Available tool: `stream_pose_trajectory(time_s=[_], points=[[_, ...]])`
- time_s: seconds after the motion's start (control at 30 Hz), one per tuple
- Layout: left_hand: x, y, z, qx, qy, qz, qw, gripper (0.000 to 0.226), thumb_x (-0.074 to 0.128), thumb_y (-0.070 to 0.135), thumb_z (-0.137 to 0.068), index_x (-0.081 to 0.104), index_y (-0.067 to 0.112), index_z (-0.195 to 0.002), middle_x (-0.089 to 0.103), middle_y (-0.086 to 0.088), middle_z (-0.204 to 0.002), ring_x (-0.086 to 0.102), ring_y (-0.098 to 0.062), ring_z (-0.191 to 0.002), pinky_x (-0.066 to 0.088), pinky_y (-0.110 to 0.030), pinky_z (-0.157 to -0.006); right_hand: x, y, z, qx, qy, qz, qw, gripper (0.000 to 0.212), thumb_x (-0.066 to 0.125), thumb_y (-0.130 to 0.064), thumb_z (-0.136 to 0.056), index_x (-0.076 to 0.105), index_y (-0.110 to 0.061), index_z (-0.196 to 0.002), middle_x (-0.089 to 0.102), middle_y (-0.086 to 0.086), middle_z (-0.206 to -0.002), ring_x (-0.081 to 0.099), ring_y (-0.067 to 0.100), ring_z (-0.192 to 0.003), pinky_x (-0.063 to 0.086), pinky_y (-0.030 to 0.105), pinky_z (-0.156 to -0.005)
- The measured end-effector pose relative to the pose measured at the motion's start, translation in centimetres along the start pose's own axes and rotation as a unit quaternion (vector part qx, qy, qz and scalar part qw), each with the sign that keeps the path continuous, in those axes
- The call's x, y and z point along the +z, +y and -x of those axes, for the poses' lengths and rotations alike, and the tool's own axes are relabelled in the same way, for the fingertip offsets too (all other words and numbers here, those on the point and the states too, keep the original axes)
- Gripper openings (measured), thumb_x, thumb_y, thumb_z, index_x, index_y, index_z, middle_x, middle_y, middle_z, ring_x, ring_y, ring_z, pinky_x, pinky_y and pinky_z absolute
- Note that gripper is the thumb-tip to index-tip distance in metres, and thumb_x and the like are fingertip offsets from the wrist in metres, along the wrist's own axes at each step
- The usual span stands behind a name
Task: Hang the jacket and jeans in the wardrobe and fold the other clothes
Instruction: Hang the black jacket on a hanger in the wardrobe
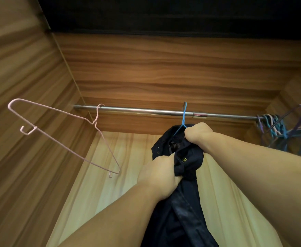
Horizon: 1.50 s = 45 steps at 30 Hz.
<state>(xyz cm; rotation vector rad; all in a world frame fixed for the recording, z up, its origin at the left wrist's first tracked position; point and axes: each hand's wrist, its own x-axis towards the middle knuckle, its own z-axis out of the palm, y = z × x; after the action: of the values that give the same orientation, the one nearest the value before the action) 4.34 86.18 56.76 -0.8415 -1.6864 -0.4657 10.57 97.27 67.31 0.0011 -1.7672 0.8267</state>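
Note:
A dark navy jacket [185, 202] hangs from a blue wire hanger [183, 118] whose hook sits over the steel wardrobe rail [137, 110]. My left hand [159, 173] grips the jacket's fabric below the collar. At the top of the garment my right hand [197, 133] clutches the collar, right beside the hanger's neck. The lower part of the jacket drops out of the frame between my forearms.
An empty pink wire hanger [64, 134] hangs on the rail at the left, tilted outward. Several bare hangers in blue, purple and pink [285, 127] are bunched at the rail's right end. Wooden wardrobe walls [21, 86] close in on the left and back.

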Motion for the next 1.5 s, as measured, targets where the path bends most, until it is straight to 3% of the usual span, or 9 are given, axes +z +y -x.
stream_pose_trajectory(time_s=[0.23,0.4,0.6,0.77,0.9,1.07,1.2,1.37,1.5], points=[[2.5,0.6,1.1,-0.010,-0.005,0.060,0.998,0.031,0.059,0.046,-0.088,0.052,0.027,-0.111,0.065,0.004,-0.108,0.061,-0.025,-0.099,0.053,-0.040,-0.080,0.2,1.4,0.3,-0.001,-0.059,0.054,0.997,0.028,0.042,-0.007,-0.095,0.063,0.000,-0.111,0.067,0.019,-0.108,0.066,0.035,-0.096,0.055,0.038,-0.080],[3.9,1.3,1.5,-0.024,-0.008,0.072,0.997,0.037,0.058,0.054,-0.085,0.050,0.032,-0.113,0.066,0.006,-0.107,0.062,-0.024,-0.098,0.053,-0.040,-0.081,-0.3,2.6,0.4,0.006,-0.042,0.039,0.998,0.020,0.055,-0.017,-0.088,0.062,-0.004,-0.102,0.066,0.014,-0.093,0.062,0.028,-0.072,0.043,0.025,-0.048],[6.7,1.4,4.4,-0.084,0.013,0.245,0.966,0.055,0.065,0.064,-0.071,0.045,0.053,-0.120,0.067,0.025,-0.105,0.062,-0.004,-0.101,0.054,-0.034,-0.087,-0.7,4.2,2.7,-0.068,-0.025,0.133,0.989,0.022,0.056,-0.033,-0.088,0.054,-0.011,-0.088,0.051,0.002,-0.077,0.050,0.018,-0.064,0.039,0.027,-0.053],[8.1,3.0,6.3,-0.127,0.024,0.255,0.958,0.074,0.063,0.073,-0.062,0.038,0.050,-0.128,0.065,0.024,-0.111,0.062,-0.007,-0.106,0.053,-0.036,-0.090,-1.2,6.9,5.3,-0.107,-0.011,0.153,0.982,0.033,0.047,-0.039,-0.094,0.049,-0.013,-0.074,0.053,0.002,-0.073,0.047,0.014,-0.059,0.030,0.027,-0.048],[7.4,5.0,7.7,-0.167,0.011,0.258,0.951,0.062,0.069,0.068,-0.064,0.047,0.040,-0.115,0.066,0.021,-0.102,0.063,-0.007,-0.098,0.054,-0.037,-0.087,-1.5,9.8,6.9,-0.097,0.016,0.070,0.993,0.032,0.047,-0.046,-0.089,0.055,-0.016,-0.097,0.059,0.000,-0.089,0.056,0.022,-0.076,0.040,0.032,-0.063],[5.3,6.8,9.7,-0.178,-0.017,0.255,0.950,0.075,0.072,0.062,-0.074,0.039,0.033,-0.136,0.058,0.020,-0.115,0.057,-0.011,-0.112,0.048,-0.032,-0.094,-3.1,12.5,10.7,-0.082,-0.009,0.060,0.995,0.049,0.036,-0.063,-0.091,0.057,-0.024,-0.110,0.062,-0.003,-0.101,0.055,0.022,-0.086,0.039,0.033,-0.072],[3.8,7.4,11.9,-0.168,-0.039,0.267,0.948,0.081,0.069,0.066,-0.073,0.035,0.035,-0.140,0.060,0.015,-0.122,0.059,-0.013,-0.110,0.050,-0.039,-0.093,-6.0,12.3,14.2,-0.059,-0.041,0.102,0.992,0.041,0.048,-0.056,-0.092,0.050,-0.023,-0.116,0.053,-0.003,-0.103,0.049,0.022,-0.086,0.038,0.031,-0.068],[1.8,6.5,17.2,-0.204,-0.071,0.291,0.932,0.077,0.073,0.055,-0.075,0.036,0.032,-0.139,0.061,0.011,-0.120,0.059,-0.017,-0.109,0.052,-0.040,-0.091,-8.5,11.6,20.2,0.025,-0.024,0.157,0.987,0.062,0.057,-0.056,-0.087,0.043,-0.015,-0.132,0.055,0.007,-0.131,0.053,0.031,-0.118,0.040,0.033,-0.085],[1.1,5.7,23.0,-0.208,-0.130,0.329,0.912,0.088,0.073,0.039,-0.081,0.020,0.032,-0.151,0.051,0.008,-0.136,0.053,-0.016,-0.120,0.047,-0.033,-0.095,-9.1,11.8,26.6,0.094,-0.040,0.206,0.973,0.066,0.057,-0.058,-0.087,0.041,-0.014,-0.135,0.054,0.008,-0.136,0.052,0.031,-0.123,0.041,0.034,-0.093]])
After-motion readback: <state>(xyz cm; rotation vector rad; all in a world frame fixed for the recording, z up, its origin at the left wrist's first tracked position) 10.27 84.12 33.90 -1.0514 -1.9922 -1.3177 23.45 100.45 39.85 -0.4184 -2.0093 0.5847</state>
